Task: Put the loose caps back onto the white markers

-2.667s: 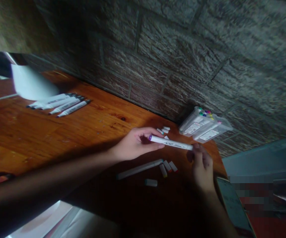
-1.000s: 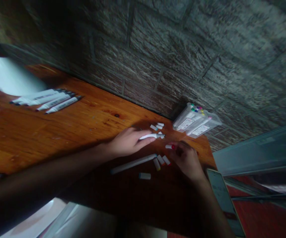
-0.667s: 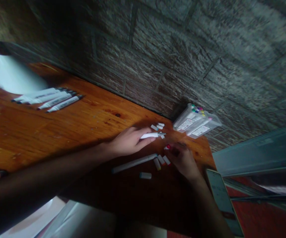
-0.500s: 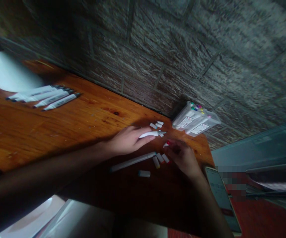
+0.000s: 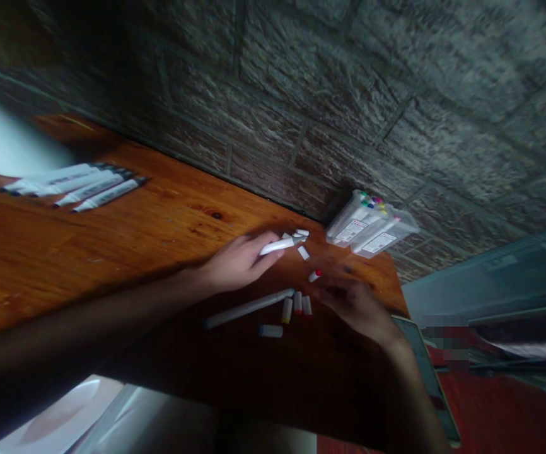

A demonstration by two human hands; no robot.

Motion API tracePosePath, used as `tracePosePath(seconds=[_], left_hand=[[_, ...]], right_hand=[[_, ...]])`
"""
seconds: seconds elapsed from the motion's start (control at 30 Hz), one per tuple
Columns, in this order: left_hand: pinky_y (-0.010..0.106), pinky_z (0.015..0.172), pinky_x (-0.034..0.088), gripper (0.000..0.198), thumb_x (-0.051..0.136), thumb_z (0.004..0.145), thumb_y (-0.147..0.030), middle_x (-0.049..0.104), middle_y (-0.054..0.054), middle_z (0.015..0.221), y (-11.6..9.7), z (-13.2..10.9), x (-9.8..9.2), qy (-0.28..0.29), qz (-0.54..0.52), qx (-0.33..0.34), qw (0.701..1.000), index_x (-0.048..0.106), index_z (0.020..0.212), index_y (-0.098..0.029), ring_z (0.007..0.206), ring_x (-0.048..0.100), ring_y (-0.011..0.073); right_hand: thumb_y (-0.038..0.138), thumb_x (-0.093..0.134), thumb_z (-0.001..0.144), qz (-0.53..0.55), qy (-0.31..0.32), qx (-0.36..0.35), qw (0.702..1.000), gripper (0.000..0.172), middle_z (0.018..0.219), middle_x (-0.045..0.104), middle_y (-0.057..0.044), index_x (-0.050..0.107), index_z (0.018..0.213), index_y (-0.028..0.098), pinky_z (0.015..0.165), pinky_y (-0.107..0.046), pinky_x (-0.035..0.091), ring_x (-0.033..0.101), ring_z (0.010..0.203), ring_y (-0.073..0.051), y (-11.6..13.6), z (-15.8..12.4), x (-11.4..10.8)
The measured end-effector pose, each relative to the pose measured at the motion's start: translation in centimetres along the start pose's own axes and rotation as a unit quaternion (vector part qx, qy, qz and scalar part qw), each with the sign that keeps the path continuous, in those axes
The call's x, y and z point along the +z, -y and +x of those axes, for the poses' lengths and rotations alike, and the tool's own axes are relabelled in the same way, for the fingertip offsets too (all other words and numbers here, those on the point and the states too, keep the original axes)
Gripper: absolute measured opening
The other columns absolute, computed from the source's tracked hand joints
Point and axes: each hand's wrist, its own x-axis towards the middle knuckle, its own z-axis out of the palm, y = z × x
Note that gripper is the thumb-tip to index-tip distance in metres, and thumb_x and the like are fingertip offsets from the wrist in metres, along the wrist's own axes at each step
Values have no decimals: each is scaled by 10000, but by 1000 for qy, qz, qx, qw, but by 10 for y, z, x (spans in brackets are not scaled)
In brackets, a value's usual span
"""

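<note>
Nearest me on the dim table (image 5: 183,230), a blue-ended cap (image 5: 271,331) lies alone, short of a yellow-ended cap (image 5: 287,311) and two red-ended ones just to its right. A long pale marker (image 5: 249,309) lies slantwise to their left.

The right hand (image 5: 355,306) is just beyond, its fingers loosely spread with nothing visible between them; a single red-tipped cap (image 5: 315,275) lies just beside the fingertips, and I cannot tell whether they touch it. Something that small, I'd say, is best pinched lightly by its sides, so it neither rolls nor knocks the others.

Farther left, the left hand (image 5: 235,261) is closed around an uncapped white marker (image 5: 275,246), held above the table. A firm but easy grip well back on the barrel seems right, with the bare point kept clear of skin and wood. The barrel looks smooth and plain, narrowing to a grey nose that aims right, towards some loose white caps (image 5: 303,253). Beyond them, two clear boxes (image 5: 374,239) stand by the stone wall (image 5: 273,94).
</note>
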Motion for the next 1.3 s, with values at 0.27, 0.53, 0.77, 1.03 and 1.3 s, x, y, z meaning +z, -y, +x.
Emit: tracePosePath(seconds=[0.27, 0.53, 0.77, 1.03, 1.3], left_hand=[[376, 980, 477, 333, 442, 992, -405, 693, 71, 1163, 13, 0, 7, 49, 133, 5, 990, 692, 1113, -222, 1097, 635, 254], [401, 1003, 479, 317, 471, 983, -328, 662, 109, 1212, 20, 0, 7, 21, 184, 12, 983, 688, 1164, -186, 1126, 616, 265], [283, 839, 477, 295, 500, 986, -397, 713, 43, 971, 2, -3, 0, 4, 66, 95, 993, 728, 1001, -210, 883, 655, 179], [288, 693, 406, 227, 616, 900, -469, 738, -23, 879, -10, -11, 6, 168, 71, 128, 975, 727, 871, -274, 833, 669, 187], [286, 701, 416, 170, 629, 883, -386, 745, -1, 847, -5, -8, -3, 134, 102, 90, 981, 738, 835, -264, 796, 676, 192]], right_hand=[[371, 673, 875, 46, 95, 12, 994, 173, 827, 728, -15, 745, 966, 242, 612, -286, 518, 661, 718, -159, 6, -1, 5], [338, 645, 894, 16, 97, -21, 995, 135, 821, 699, -15, 715, 920, 225, 592, -269, 483, 626, 692, -137, 8, 1, 9], [281, 630, 890, 15, 97, -19, 995, 102, 814, 694, -7, 715, 915, 230, 599, -270, 482, 618, 697, -137, 11, 1, 12], [292, 620, 869, 3, 78, -31, 996, 109, 795, 684, -1, 718, 910, 266, 589, -316, 486, 612, 673, -163, 13, 2, 11], [276, 604, 897, -1, 83, -26, 996, 121, 821, 705, 0, 713, 933, 238, 634, -284, 483, 635, 713, -150, 12, 1, 8]])
